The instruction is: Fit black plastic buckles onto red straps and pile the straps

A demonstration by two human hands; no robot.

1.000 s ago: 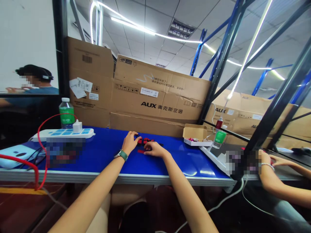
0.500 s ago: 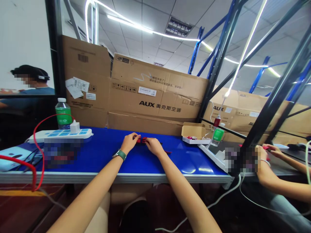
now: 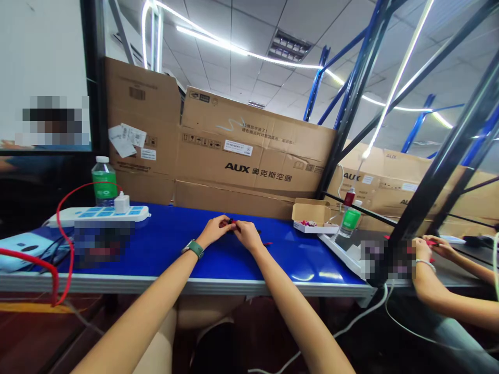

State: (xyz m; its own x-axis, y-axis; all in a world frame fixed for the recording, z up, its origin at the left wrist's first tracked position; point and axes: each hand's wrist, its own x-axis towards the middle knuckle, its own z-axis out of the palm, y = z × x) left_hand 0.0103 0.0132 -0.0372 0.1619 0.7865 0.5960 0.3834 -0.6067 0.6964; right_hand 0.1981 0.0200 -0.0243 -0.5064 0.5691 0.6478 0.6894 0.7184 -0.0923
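Over the blue table top, my left hand and my right hand meet fingertip to fingertip. Between them is a small red and black piece, mostly hidden by the fingers. Both hands are closed on it in a pinch; its exact kind is too small to make out. A watch with a green strap is on my left wrist. Just right of my right hand, a thin red item lies on the table, partly covered by the hand.
On the left are a white power strip, a charger plug, a bottle, a light-blue case and a red cable. An open small carton stands at back right. Cardboard walls the back. A co-worker's hands work at right.
My hands have come together; the red and black pieces, apart before, now meet between my fingertips. The view has shifted slightly.
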